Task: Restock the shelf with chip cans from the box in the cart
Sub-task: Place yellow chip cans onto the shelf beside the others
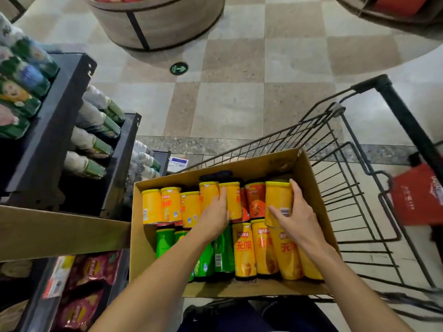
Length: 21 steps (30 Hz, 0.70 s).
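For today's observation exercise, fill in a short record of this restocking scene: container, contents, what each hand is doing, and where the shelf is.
container: cardboard box sitting in a wire cart
contents: yellow cans in the far row, green cans and more yellow ones nearer, an orange can
left hand: left hand on a yellow can in the far row
right hand: right hand wrapped round the raised yellow can
shelf: dark shelving to the left of the cart, holding packaged goods

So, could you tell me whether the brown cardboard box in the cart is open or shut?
Open: the brown cardboard box has its flaps spread, showing yellow cans and green cans inside.
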{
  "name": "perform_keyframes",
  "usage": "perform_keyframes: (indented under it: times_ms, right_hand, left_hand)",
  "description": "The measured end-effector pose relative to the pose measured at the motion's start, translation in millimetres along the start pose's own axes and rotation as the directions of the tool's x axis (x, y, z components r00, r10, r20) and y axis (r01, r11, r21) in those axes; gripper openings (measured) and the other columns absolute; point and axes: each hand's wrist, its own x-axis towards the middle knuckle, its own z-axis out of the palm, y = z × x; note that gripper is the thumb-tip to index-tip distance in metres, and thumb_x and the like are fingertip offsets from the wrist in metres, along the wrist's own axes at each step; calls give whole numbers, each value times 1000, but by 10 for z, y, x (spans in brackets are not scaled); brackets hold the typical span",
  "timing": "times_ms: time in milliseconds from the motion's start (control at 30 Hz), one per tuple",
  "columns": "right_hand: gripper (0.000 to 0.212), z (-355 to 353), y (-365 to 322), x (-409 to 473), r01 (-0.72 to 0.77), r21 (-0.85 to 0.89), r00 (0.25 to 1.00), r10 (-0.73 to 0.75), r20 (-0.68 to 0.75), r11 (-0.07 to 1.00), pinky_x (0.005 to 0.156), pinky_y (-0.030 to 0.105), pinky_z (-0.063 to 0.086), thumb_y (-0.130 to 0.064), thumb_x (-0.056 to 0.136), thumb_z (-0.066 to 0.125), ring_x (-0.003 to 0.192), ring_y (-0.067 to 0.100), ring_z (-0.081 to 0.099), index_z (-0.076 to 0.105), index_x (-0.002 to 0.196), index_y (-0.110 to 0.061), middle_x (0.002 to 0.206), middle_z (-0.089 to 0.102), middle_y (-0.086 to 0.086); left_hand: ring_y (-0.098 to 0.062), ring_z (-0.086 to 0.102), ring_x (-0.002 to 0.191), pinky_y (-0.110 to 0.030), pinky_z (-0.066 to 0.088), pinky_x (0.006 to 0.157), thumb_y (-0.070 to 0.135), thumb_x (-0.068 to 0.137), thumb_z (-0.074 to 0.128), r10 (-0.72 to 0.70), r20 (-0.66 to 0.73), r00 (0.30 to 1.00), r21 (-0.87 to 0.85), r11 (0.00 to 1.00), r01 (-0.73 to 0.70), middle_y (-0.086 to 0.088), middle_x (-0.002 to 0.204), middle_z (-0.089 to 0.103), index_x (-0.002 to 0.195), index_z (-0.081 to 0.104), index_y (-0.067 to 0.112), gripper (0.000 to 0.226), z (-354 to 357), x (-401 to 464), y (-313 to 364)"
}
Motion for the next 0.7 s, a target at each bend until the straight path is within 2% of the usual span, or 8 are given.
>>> perform_keyframes:
  times_ms: [133, 200, 300, 467, 567, 633, 700]
  right_hand:
    - [92, -185, 25, -87, -10, 23, 999, 11, -51, 1000, 98, 43, 48, -53, 86, 66, 128, 26, 51, 7, 155, -36, 146, 46, 7]
    - [93, -233, 59, -128, -23, 28, 998, 24, -51, 999, 101, 43, 46, -54, 86, 66, 132, 26, 47, 7, 155, -39, 149, 44, 5]
    - [93, -264, 124, -214, -16, 32, 998, 17, -53, 999, 101, 41, 46, -56, 85, 67, 133, 24, 47, 6, 154, -41, 151, 42, 2]
    - [93, -271, 146, -244, -1, 16, 998, 1, -58, 1000, 99, 39, 47, -55, 85, 67, 132, 23, 48, 6, 154, -41, 150, 43, 3]
    - [92, -208, 23, -202, 35, 24, 999, -34, -30, 999, 100, 41, 48, -53, 86, 68, 132, 22, 48, 7, 154, -41, 149, 43, 4]
    - [93, -120, -128, -157, 68, 25, 998, -69, 5, 997, 102, 44, 48, -53, 86, 68, 134, 23, 46, 7, 155, -40, 150, 42, 5]
    - [94, 2, -316, -110, 131, 18, 990, -132, 53, 991, 104, 46, 48, -56, 85, 67, 135, 23, 45, 6, 155, -41, 150, 43, 4]
  left_hand:
    - [-31, 52, 122, -41, 47, 95, 28, 94, 63, -111, -72, 991, -115, 988, 103, -15, 149, 34, 157, 1, 21, 88, 84, 204, 137]
    - [-33, 50, 126, -41, 45, 99, 35, 87, 72, -145, -15, 989, -142, 980, 141, -16, 148, 36, 157, -3, 24, 103, 126, 302, 199]
    - [-33, 55, 119, -40, 47, 94, 44, 76, 80, -148, 67, 987, -141, 978, 156, -19, 136, 49, 155, -10, 28, 120, 233, 396, 248]
    - [-29, 59, 115, -37, 48, 90, 43, 75, 82, -97, 33, 995, -266, 959, 102, -16, 137, 54, 156, 1, 27, 116, 251, 316, 246]
    - [-27, 57, 117, -42, 48, 99, 46, 72, 83, -87, 7, 996, -414, 907, 82, -12, 143, 49, 154, 7, 31, 113, 97, 99, 133]
    - [-22, 64, 105, -46, 52, 95, 49, 69, 84, -85, -26, 996, -482, 874, 62, -12, 139, 53, 152, 8, 35, 113, -44, -97, 17]
    - [-17, 66, 94, -42, 56, 87, 49, 69, 84, -105, -63, 992, -519, 853, 58, -9, 132, 57, 151, 9, 36, 112, -206, -322, -131]
